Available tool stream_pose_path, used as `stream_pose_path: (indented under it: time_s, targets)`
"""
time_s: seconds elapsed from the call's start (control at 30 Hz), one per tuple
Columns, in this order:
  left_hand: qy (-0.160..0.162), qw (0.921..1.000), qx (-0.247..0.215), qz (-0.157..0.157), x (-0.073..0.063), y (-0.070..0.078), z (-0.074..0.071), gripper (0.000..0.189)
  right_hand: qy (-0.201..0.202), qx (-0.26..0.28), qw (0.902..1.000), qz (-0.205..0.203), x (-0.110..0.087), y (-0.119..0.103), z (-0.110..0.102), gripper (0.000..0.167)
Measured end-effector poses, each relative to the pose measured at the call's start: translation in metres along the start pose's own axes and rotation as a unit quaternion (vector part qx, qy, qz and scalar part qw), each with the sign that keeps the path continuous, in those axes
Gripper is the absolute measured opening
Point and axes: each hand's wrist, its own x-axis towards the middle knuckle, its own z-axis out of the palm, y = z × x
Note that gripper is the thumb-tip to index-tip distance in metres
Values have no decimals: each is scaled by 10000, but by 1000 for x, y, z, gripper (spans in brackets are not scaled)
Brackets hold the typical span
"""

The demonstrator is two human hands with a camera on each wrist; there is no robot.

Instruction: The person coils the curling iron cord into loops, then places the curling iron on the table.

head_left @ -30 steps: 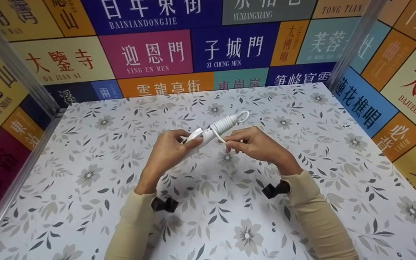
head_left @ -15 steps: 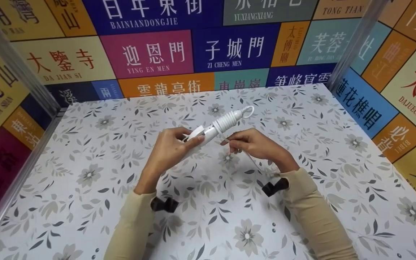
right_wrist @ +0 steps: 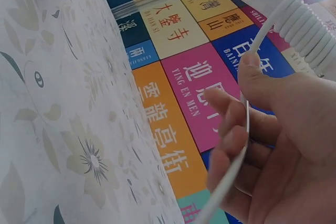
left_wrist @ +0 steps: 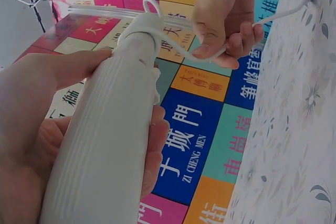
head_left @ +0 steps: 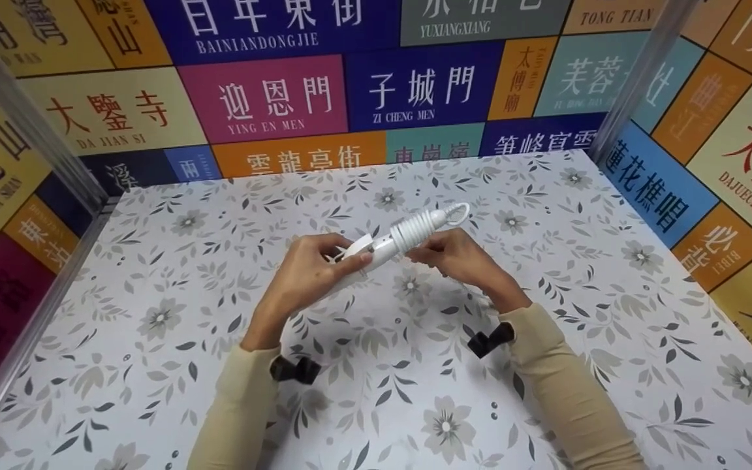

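In the head view, my left hand (head_left: 311, 267) grips a slim white handheld appliance (head_left: 384, 249) by its body, tilted up to the right above the table. White cord (head_left: 414, 232) is wound in several turns round its far part, and a small loop (head_left: 459, 212) stands out at the tip. The left wrist view shows the ribbed, thicker body (left_wrist: 105, 140) lying in my palm, thumb along its side. My right hand (head_left: 457, 258) is close below the coils. In the right wrist view its thumb and fingers pinch the loose cord (right_wrist: 226, 182), which runs taut to the coils (right_wrist: 307, 24).
A white tabletop (head_left: 376, 365) with grey flowers and leaves lies under both hands. Panels (head_left: 265, 98) with coloured blocks and lettering stand behind and at the sides, with clear corner posts (head_left: 640, 72). A dark strap piece (head_left: 296, 370) sits at each wrist.
My right hand has moved from the lower right of the coils to close under them, its fingers now partly behind. The appliance's tip has shifted to the right.
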Motion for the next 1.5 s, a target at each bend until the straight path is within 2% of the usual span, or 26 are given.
stream_pose_path:
  time_s: [0.23,0.3,0.37,0.43,0.5,0.6,0.7,0.93,1.3,1.5]
  targets:
    - [-389,9987,97,304,1,-6,0,30,337,571,9978,-59,5,5,-2,21]
    - [-547,9978,93,369,1,-8,0,30,374,485,9976,-316,5,6,-3,13]
    - [-736,9959,123,509,1,-10,-1,29,329,499,9951,-790,3,7,-5,4]
    - [-947,9925,205,749,0,-12,-1,26,161,722,9927,-954,0,6,-6,5]
    - [-1160,9879,310,982,0,-14,-2,24,-109,978,9914,-869,-2,2,-7,8]
    - [-1477,9813,403,1166,-1,-15,-2,22,-412,1130,9926,-156,-5,-3,-7,19]
    - [-1718,9777,407,1133,0,-15,0,22,-604,768,9952,33,-6,-3,-6,23]
    - [-1970,9738,571,978,0,-15,3,21,-862,548,9940,-398,-8,-2,-8,17]
    - [-1921,9764,749,649,1,-19,5,20,-870,238,9929,-776,-15,-20,-10,10]
    - [-1677,9815,813,445,2,-18,7,23,-570,64,9944,-884,-18,-29,-9,9]
